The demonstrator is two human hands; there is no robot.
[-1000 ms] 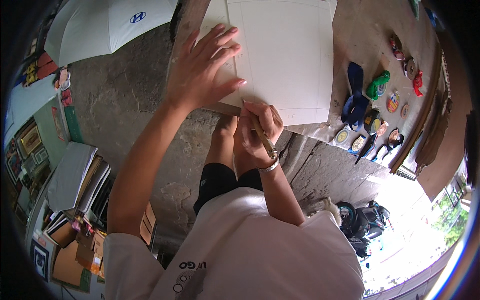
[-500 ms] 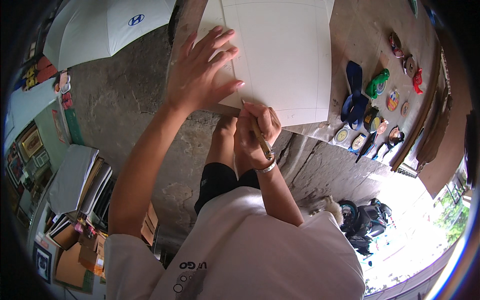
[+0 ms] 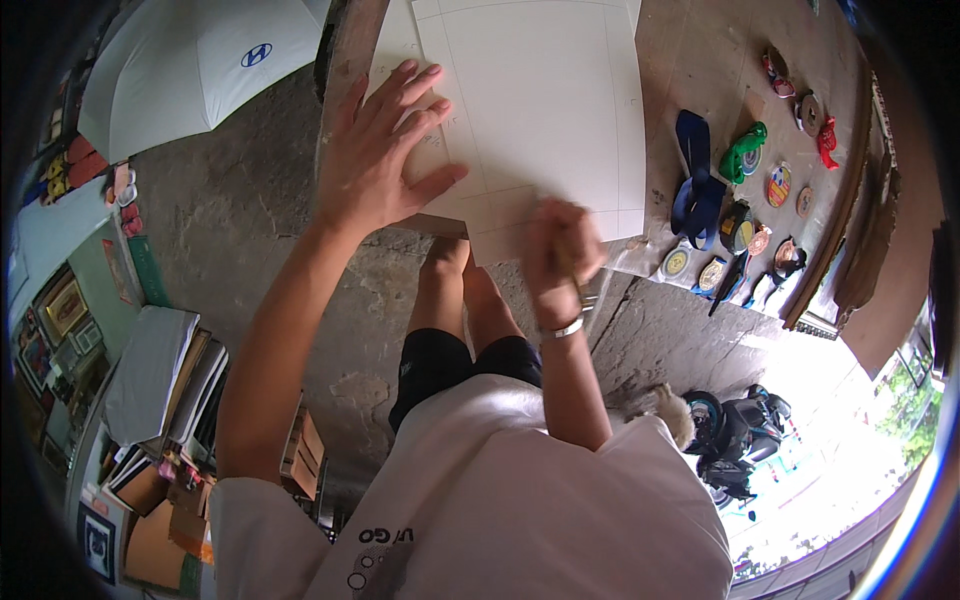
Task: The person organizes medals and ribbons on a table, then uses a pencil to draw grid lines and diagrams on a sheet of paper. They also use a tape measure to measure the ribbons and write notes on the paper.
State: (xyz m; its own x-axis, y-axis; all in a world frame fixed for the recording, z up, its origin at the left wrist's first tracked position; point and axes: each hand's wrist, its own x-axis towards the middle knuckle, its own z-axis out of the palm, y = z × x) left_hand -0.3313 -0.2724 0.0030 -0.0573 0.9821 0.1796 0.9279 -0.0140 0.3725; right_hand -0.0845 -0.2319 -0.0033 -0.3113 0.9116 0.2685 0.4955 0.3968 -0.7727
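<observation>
A large white board (image 3: 540,100) with thin ruled lines lies on the table, its left edge lapping a second pale board (image 3: 398,35) that carries small marks. Across that overlap my left hand (image 3: 380,150) rests flat, fingers spread, its tips reaching onto the white board. Over the near edge of the white board is my right hand (image 3: 562,245), smeared by motion, its fingers closed around a brownish pen (image 3: 574,268). Where the pen's tip is, and whether it touches the board, is hidden by blur. A metal bracelet circles my right wrist.
Several medals and ribbons (image 3: 740,230) lie on the brown table (image 3: 665,60) to the right. A white umbrella (image 3: 205,65) stands open at upper left. Stacked papers and boxes (image 3: 150,375) are at left; a motorbike (image 3: 740,430) is at lower right, beside a pale furry animal (image 3: 675,415).
My right hand has moved right along the near edge with the pen. The left hand stays on the boards; the whole view has shifted slightly.
</observation>
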